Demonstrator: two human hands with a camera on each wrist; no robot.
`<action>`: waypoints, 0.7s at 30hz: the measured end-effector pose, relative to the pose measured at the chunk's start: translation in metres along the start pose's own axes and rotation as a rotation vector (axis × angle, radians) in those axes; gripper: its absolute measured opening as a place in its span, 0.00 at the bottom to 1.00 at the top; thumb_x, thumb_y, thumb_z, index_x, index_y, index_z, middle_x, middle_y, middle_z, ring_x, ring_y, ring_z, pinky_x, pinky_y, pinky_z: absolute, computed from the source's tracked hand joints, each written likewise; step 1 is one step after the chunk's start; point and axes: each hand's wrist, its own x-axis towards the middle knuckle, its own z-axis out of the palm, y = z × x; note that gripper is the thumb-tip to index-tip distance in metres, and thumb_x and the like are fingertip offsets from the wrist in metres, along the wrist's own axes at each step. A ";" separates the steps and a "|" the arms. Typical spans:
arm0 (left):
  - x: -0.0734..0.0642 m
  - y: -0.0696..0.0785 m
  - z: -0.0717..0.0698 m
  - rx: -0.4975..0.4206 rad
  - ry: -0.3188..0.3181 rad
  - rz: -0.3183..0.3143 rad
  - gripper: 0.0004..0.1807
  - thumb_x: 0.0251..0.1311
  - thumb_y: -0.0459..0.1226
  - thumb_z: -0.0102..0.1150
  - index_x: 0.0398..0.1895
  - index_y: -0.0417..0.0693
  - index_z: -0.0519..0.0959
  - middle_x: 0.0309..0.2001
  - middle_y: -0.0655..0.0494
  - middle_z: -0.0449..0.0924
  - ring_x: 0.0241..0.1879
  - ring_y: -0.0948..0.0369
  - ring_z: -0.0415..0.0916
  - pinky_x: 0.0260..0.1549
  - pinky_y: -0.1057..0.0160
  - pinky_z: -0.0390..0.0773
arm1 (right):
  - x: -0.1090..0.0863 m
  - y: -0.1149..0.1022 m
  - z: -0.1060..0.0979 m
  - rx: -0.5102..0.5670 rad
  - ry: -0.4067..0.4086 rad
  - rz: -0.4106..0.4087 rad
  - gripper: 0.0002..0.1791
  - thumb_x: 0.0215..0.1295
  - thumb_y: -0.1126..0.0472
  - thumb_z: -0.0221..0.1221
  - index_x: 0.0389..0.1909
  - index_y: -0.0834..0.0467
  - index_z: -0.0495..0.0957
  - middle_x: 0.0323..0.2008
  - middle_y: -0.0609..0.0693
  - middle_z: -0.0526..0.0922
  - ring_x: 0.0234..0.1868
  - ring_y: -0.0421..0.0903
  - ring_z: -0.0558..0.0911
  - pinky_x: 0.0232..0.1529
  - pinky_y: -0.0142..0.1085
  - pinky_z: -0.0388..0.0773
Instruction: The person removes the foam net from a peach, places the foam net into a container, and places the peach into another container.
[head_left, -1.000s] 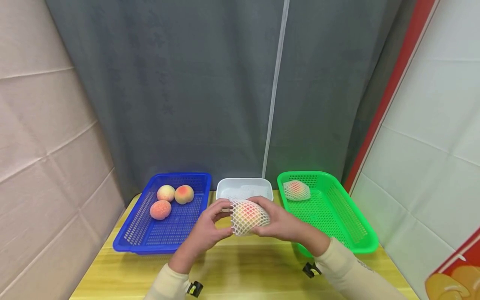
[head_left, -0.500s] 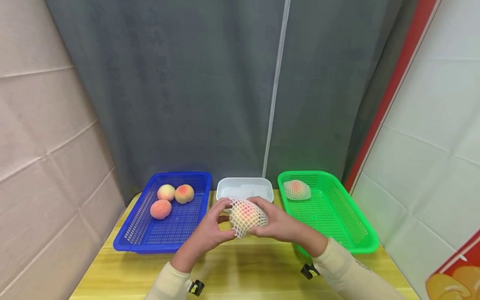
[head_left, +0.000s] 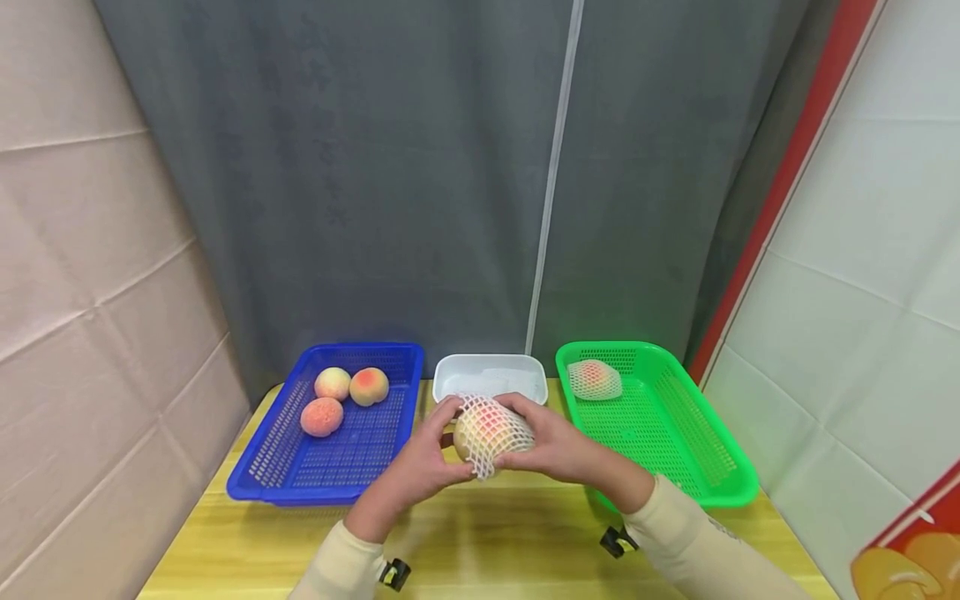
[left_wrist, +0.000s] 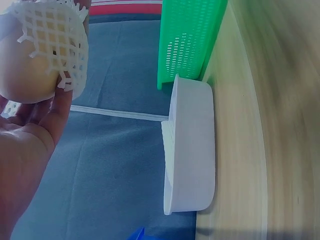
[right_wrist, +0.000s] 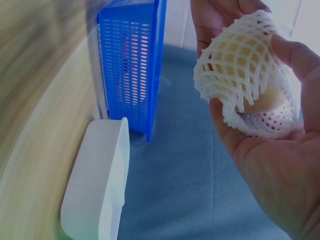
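Note:
A yellow-pink peach (head_left: 462,443) is held above the table between both hands, partly covered by a white foam net sleeve (head_left: 507,435). My left hand (head_left: 422,460) holds the sleeve's open left edge, thumb below and fingers above. My right hand (head_left: 557,446) grips the netted peach from the right. In the left wrist view, bare peach (left_wrist: 24,75) shows beyond the ragged edge of the net (left_wrist: 47,25). In the right wrist view, the right thumb and fingers lie around the net (right_wrist: 235,65), which gapes at the near end.
Behind the hands stands a white tub (head_left: 491,363) with white netting inside. At left, a blue basket (head_left: 330,492) holds three peaches (head_left: 321,417). The green basket (head_left: 720,467) at right holds one netted peach (head_left: 594,380). All stand on a wooden table (head_left: 495,542) before a grey curtain (head_left: 360,183).
The net's left edge has drawn back to the right, so the peach's left side now shows bare. The left hand has shifted slightly right; the right hand keeps its grip.

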 end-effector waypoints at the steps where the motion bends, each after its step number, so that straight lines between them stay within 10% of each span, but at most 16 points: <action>1: 0.000 0.000 0.000 0.000 0.004 -0.003 0.43 0.46 0.24 0.75 0.71 0.47 0.75 0.66 0.49 0.74 0.64 0.47 0.73 0.58 0.56 0.87 | 0.000 0.000 0.000 0.003 0.000 0.001 0.41 0.65 0.51 0.79 0.76 0.50 0.72 0.58 0.46 0.83 0.53 0.47 0.84 0.55 0.41 0.84; 21: -0.005 -0.005 -0.009 0.070 0.045 -0.035 0.39 0.51 0.31 0.80 0.69 0.48 0.76 0.65 0.51 0.76 0.63 0.47 0.75 0.61 0.55 0.83 | 0.001 0.007 -0.007 -0.011 0.046 -0.084 0.25 0.68 0.55 0.79 0.62 0.53 0.82 0.52 0.45 0.87 0.51 0.46 0.84 0.53 0.38 0.85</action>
